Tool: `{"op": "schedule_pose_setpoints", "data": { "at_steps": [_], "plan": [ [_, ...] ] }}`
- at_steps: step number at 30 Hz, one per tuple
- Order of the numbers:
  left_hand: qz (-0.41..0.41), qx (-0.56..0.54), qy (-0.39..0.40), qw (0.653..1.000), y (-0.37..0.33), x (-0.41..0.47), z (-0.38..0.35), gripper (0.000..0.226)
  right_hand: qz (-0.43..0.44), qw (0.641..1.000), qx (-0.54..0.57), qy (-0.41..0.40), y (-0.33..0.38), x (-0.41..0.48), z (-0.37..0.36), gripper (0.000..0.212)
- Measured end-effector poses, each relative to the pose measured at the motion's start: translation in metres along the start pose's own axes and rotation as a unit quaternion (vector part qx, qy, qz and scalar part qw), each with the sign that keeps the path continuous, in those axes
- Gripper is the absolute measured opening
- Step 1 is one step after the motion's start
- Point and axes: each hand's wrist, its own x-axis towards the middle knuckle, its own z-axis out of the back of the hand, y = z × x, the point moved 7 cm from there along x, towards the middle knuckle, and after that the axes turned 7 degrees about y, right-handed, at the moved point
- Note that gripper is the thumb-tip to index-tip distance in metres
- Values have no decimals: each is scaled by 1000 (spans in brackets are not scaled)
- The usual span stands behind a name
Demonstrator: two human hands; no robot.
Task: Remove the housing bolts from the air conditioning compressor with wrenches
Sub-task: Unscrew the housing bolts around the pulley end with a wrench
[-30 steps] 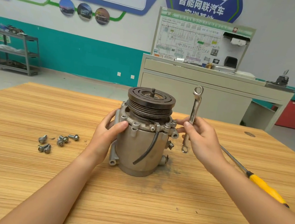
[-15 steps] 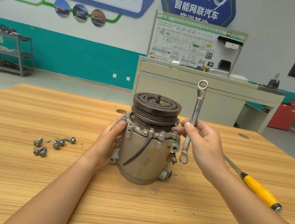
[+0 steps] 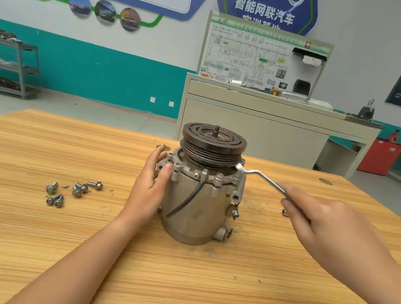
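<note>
The ring wrench is held in the right grip, its shaft laid up and leftward onto the right flank of the compressor, braced near the far edge of the bench by the flat-fingered left grip.

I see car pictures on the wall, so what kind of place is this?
Probably a car-repair training workshop: a wrench set on a compressor on a wooden workbench, a wiring-diagram teaching board behind, and car posters on the wall.
</note>
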Motion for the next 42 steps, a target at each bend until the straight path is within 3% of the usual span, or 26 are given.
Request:
{"op": "schedule_pose_setpoints", "data": {
  "at_steps": [4,10,13,15,18,21,23,27,32,38,42],
  "plan": [
    [5,-5,-7,1000,-3,-2,-2,60,8,998,-58,37,10,8,5,46],
    [5,-8,-15,1000,-3,-2,-2,51,32,986,-151,69,31,17,5,39],
    [-4,3,-23,1000,-4,-3,-2,52,34,968,-220,115,46,15,8,57],
    [-3,11,-29,1000,-1,-3,-2,50,69,960,-207,177,62,7,3,74],
    [-22,47,-60,997,-3,-4,3,40,120,936,-276,182,86,-2,0,93],
    [-56,72,-93,991,-12,-9,6,55,70,933,-308,173,82,2,11,53],
    [-70,78,-102,989,-14,-14,4,58,118,919,-328,182,80,4,6,59],
    [-78,85,-115,987,-18,-22,1,70,110,935,-322,98,50,20,16,46],
    [-100,95,-110,984,-24,-34,-7,56,74,951,-292,68,22,53,11,34],
    [-86,120,-67,987,-20,-39,-15,80,89,963,-254,38,19,96,-26,30],
    [-70,112,-58,989,-18,-40,-11,72,52,977,-204,30,14,93,-32,22]
  ]
}}
